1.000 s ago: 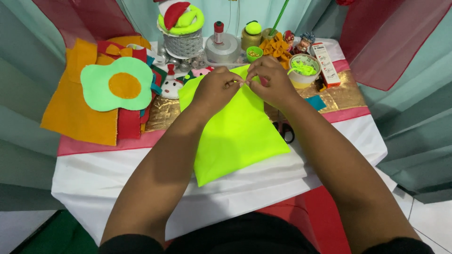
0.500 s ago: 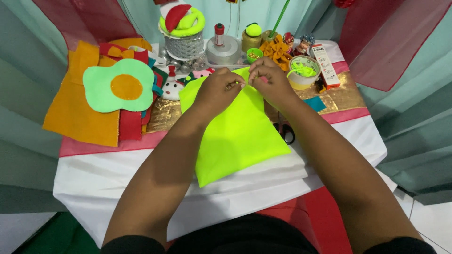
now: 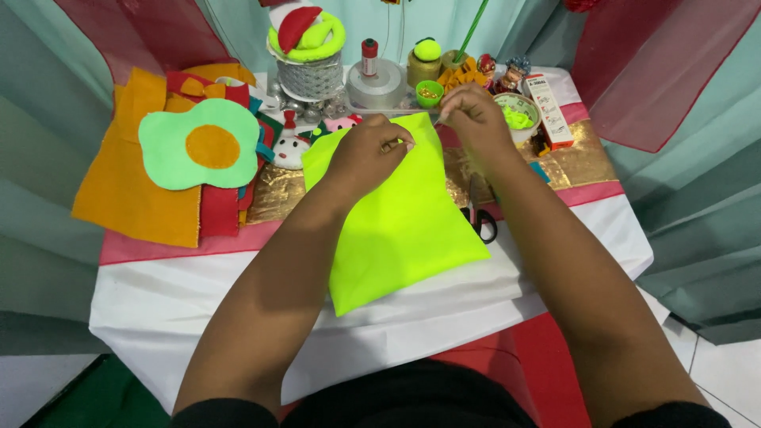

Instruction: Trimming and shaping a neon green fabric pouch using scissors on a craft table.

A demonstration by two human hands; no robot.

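Both hands pinch the far edge of a neon yellow-green felt sheet (image 3: 400,218): the left hand (image 3: 366,150) has its grip closed on the edge near the middle, the right hand (image 3: 474,117) has its grip closed just past the sheet's far right corner. What sits between the right fingertips is too small to tell. The sheet lies flat on the white-covered surface (image 3: 198,293), roughly rectangular, its long axis running from the hands at the far end toward the person, tilted slightly left, with its near corner close to the surface's front edge. Its face is matte and smooth. Black-handled scissors (image 3: 480,222) lie just beside its right edge, partly under the right forearm. To the left rests an orange felt piece (image 3: 127,190) bearing a pale green blob shape (image 3: 198,143) with an orange round centre. A gold shiny cloth strip (image 3: 571,162) runs under the far clutter.
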